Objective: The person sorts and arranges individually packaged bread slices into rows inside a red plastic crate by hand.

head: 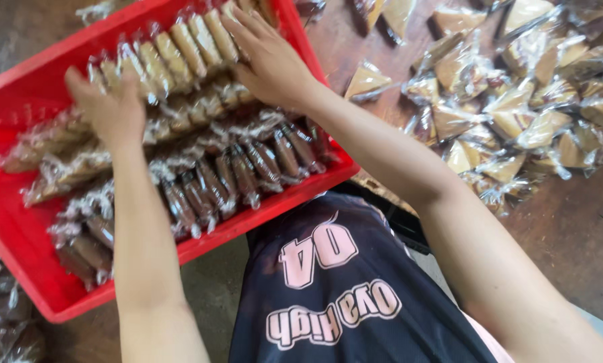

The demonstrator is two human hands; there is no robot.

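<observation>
Hands both flat and open on pale wrapped pastries [180, 50] in red crate [19, 235]: left hand [110, 107] and right hand [271, 57] bracket the row's ends, apparently squaring it. Dark packs [248, 171] sit nearer; loose triangular packs [516, 107] lie on counter [577, 228].

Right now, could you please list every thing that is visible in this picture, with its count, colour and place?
Tray: one, red, on the left, its near corner over the table edge.
Wrapped pale pastries: two rows, too many to count, tan in clear wrap, far side of the tray.
Wrapped dark pastries: many, brown in clear wrap, near side of the tray.
Loose wrapped wedges: a large pile, tan, on the table at the right.
Table: one, dark brown wood, under everything.
Shirt: one, black with pink print, bottom centre.
Left hand: flat on the pale rows, left end.
Right hand: flat on the pale rows, right end.
</observation>
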